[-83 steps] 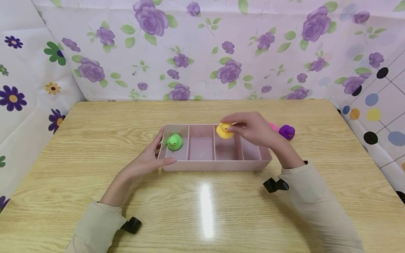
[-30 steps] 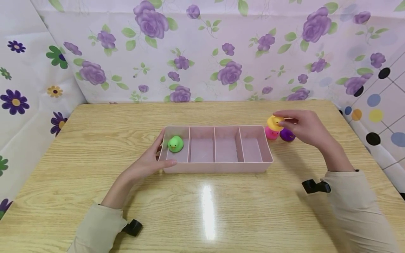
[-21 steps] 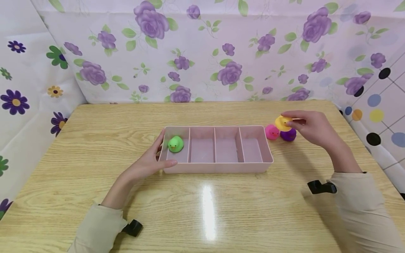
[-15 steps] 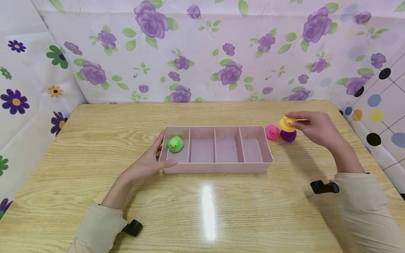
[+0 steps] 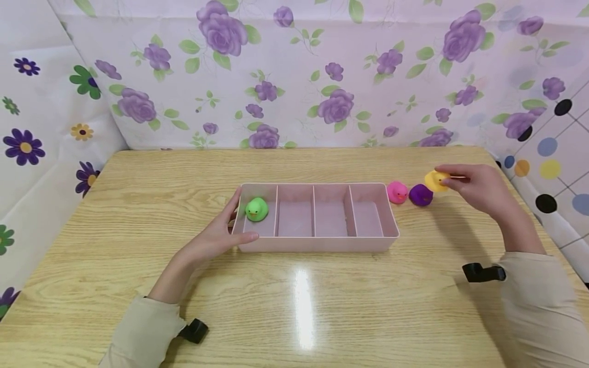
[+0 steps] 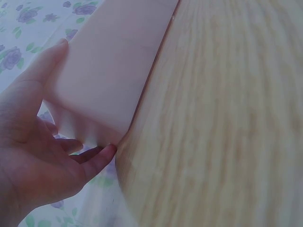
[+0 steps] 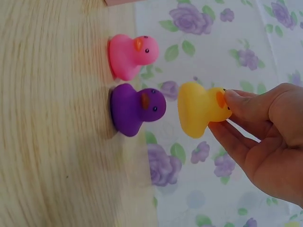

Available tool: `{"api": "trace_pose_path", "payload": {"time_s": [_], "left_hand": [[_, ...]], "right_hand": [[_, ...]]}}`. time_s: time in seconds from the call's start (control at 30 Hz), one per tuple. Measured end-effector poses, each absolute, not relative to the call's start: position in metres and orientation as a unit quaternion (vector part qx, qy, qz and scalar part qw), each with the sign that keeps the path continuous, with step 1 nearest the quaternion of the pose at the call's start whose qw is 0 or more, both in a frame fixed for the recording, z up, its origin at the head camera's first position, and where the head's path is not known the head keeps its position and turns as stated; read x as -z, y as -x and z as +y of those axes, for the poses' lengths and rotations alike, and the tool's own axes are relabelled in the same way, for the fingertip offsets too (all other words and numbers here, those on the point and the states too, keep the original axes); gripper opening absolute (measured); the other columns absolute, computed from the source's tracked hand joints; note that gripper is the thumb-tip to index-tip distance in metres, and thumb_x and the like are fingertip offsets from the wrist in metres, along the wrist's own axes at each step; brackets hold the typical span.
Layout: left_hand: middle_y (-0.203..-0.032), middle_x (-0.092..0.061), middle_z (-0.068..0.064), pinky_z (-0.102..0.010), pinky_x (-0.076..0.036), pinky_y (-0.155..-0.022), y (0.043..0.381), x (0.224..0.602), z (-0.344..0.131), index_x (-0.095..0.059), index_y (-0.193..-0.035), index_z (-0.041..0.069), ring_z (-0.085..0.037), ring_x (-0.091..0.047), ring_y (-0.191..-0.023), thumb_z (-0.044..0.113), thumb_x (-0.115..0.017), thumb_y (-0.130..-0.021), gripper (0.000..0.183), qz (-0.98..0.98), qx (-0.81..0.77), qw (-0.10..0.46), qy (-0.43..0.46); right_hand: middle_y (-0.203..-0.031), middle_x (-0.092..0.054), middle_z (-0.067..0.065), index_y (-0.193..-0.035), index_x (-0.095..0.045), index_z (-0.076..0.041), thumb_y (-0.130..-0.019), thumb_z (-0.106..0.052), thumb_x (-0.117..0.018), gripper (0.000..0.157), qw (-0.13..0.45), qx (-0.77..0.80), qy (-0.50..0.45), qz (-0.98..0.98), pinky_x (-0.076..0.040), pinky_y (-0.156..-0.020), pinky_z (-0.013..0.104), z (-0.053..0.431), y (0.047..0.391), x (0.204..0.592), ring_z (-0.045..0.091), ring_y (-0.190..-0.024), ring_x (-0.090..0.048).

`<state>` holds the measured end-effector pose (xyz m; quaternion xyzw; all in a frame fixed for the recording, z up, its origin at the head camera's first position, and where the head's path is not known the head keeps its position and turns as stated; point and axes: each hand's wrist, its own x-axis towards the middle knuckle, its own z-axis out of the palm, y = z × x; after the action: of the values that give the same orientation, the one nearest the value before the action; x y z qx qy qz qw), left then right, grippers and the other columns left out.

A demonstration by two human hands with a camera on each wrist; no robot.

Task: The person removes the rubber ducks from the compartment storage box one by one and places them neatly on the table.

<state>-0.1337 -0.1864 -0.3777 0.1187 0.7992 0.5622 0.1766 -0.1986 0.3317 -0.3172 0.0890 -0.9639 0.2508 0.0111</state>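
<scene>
A yellow rubber duck (image 5: 436, 181) is pinched by its head between the thumb and fingers of my right hand (image 7: 265, 137), held up off the table. Below it and to the left a purple rubber duck (image 7: 135, 109) sits on the table, beside a pink rubber duck (image 5: 397, 192). My left hand (image 5: 213, 232) grips the left end of a pale pink divided box (image 5: 317, 244), its thumb along the front wall and its fingers round the end wall. In the box's leftmost compartment sits a green rubber duck (image 5: 256, 209); the other compartments hold nothing.
The wooden table (image 5: 221, 296) reaches back to a flower-printed sheet (image 5: 303, 66). More patterned sheeting hangs at the left and right sides. The pink duck stands close to the box's right end.
My right hand has carried the yellow duck from above the box rightward, over the pink and purple ducks, to the purple duck's right. My left hand stays on the box.
</scene>
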Motion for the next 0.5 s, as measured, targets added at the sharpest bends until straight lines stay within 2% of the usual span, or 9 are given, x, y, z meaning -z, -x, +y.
{"api": "trace_pose_path", "payload": {"time_s": [0.07,0.13,0.17,0.23,0.27,0.4,0.5], "left_hand": [[-0.157,-0.015,-0.017,-0.053,-0.038,-0.099,0.134,0.377,-0.186,0.006,-0.154,0.036,-0.039,-0.034,-0.133,0.029,-0.073,-0.088,0.104,0.798,-0.564,0.176,-0.119],[-0.157,-0.015,-0.017,-0.053,-0.038,-0.099,0.134,0.377,-0.186,0.006,-0.154,0.036,-0.039,-0.034,-0.132,0.029,-0.073,-0.087,0.104,0.798,-0.565,0.176,-0.119],[-0.157,-0.015,-0.017,-0.053,-0.038,-0.099,0.134,0.377,-0.186,0.006,-0.154,0.035,-0.039,-0.035,-0.132,0.029,-0.073,-0.087,0.104,0.798,-0.564,0.176,-0.119],[-0.156,-0.016,-0.018,-0.052,-0.037,-0.1,0.134,0.377,-0.186,0.007,-0.155,0.034,-0.039,-0.036,-0.131,0.029,-0.073,-0.087,0.105,0.799,-0.563,0.174,-0.119],[-0.156,-0.016,-0.019,-0.052,-0.037,-0.1,0.134,0.378,-0.186,0.007,-0.155,0.034,-0.04,-0.037,-0.131,0.029,-0.073,-0.087,0.105,0.799,-0.563,0.174,-0.119],[-0.156,-0.016,-0.019,-0.052,-0.037,-0.1,0.134,0.379,-0.186,0.007,-0.155,0.034,-0.04,-0.037,-0.131,0.028,-0.073,-0.088,0.104,0.799,-0.563,0.174,-0.119],[-0.157,-0.015,-0.018,-0.052,-0.037,-0.1,0.134,0.379,-0.186,0.007,-0.155,0.034,-0.04,-0.037,-0.13,0.028,-0.073,-0.088,0.104,0.798,-0.564,0.175,-0.118]], "right_hand": [[-0.127,-0.055,0.03,-0.129,-0.061,0.001,-0.096,-0.012,-0.061,0.035,0.005,-0.253,-0.082,-0.964,-0.046,-0.069,0.02,0.337,0.2,0.319,0.045,-0.107,-0.057],[-0.129,-0.053,0.031,-0.131,-0.059,0.001,-0.097,-0.015,-0.059,0.037,-0.005,-0.257,-0.076,-0.963,-0.05,-0.075,0.033,0.342,0.201,0.321,0.046,-0.109,-0.055],[-0.13,-0.052,0.031,-0.132,-0.058,0.001,-0.098,-0.016,-0.058,0.038,-0.01,-0.259,-0.073,-0.963,-0.05,-0.078,0.04,0.345,0.201,0.323,0.046,-0.11,-0.054],[-0.131,-0.052,0.031,-0.132,-0.057,0.002,-0.099,-0.018,-0.057,0.039,-0.016,-0.26,-0.067,-0.963,-0.049,-0.08,0.046,0.35,0.201,0.325,0.046,-0.111,-0.053],[-0.131,-0.052,0.031,-0.133,-0.057,0.002,-0.099,-0.019,-0.057,0.039,-0.02,-0.262,-0.063,-0.963,-0.049,-0.08,0.044,0.352,0.202,0.326,0.046,-0.112,-0.053],[-0.129,-0.053,0.032,-0.13,-0.058,0.004,-0.099,-0.019,-0.058,0.039,-0.022,-0.267,-0.056,-0.962,-0.044,-0.071,0.019,0.358,0.203,0.332,0.045,-0.112,-0.053],[-0.127,-0.054,0.032,-0.128,-0.059,0.006,-0.098,-0.019,-0.059,0.039,-0.019,-0.274,-0.056,-0.96,-0.037,-0.067,0.01,0.362,0.204,0.339,0.045,-0.112,-0.052]]}}
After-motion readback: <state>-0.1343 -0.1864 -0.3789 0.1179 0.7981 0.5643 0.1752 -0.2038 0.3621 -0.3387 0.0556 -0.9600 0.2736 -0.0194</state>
